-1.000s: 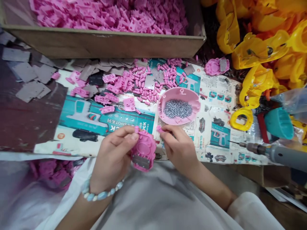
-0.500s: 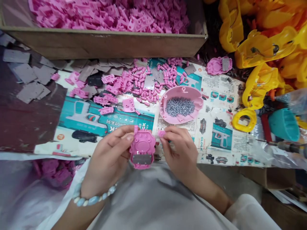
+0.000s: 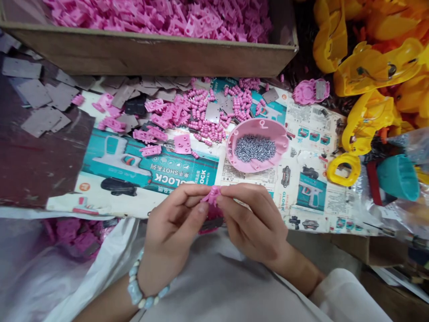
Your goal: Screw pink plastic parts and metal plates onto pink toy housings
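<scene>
My left hand (image 3: 176,223) grips a pink plastic casing (image 3: 212,212) in front of my lap, its face now tipped mostly out of sight. My right hand (image 3: 253,219) is closed at the casing's upper edge, its fingertips pinching a small pink plastic piece (image 3: 214,193) against it. How the piece sits on the casing is hidden by my fingers. Just beyond my hands stands a pink bowl-shaped shell (image 3: 284,145) full of small silver screws (image 3: 256,149). Small pink ribbed cylinders (image 3: 209,132) lie heaped to its left.
A wooden box (image 3: 161,53) of pink parts spans the back. Grey plates (image 3: 35,94) lie at the left. Yellow shells (image 3: 368,116), a yellow ring (image 3: 344,171) and a teal cup (image 3: 398,178) crowd the right. Another pink casing (image 3: 308,91) lies near the shells.
My right hand has moved left, bringing the small pink piece to the casing's top edge. My left hand has tilted the casing, so its flat face and grey plate no longer show plainly.
</scene>
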Motion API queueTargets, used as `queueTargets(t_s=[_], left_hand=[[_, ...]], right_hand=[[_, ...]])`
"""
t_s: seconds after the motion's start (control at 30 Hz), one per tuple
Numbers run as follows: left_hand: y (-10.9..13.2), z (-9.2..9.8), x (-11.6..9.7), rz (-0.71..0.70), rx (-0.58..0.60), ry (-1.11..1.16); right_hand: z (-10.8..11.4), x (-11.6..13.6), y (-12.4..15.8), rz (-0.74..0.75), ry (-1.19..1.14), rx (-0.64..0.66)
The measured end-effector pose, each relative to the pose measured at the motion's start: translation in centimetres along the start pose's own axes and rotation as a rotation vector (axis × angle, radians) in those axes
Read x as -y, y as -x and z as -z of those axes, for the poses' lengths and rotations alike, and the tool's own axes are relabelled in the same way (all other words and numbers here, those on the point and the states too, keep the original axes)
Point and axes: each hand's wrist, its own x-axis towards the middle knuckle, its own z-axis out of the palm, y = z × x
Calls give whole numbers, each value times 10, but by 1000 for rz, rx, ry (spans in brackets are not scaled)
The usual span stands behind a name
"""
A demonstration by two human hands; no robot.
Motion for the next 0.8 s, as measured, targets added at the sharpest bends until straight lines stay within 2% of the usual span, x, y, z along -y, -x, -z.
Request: queueTargets(t_s=[0.1,0.2,0.3,0.4,0.47,0.6,0.7,0.8], left_hand=[[2,-2,2,-43,-3,36],[6,-1,3,-149,-20,-82],[7,6,5,-460,-7,-312],[4,14,5,-705,82,-431],[1,17,3,-747,141,-479],[1,18,-3,-763,223,-505],[2,18,-7,-752,209,-531],[0,20,-13,-764,302,-649]], right_hand=[[1,6,-2,-24,-2,15],[9,10,-5,-163,-202,-2],[20,11,-8,-308,-397,29],[30,11,-11,-307,-390,158],[32,12,-11,-268,-352,210],[32,14,-10,-204,-322,236],[30,16,-8,-165,-298,204],[30,17,-8,-155,-281,185]])
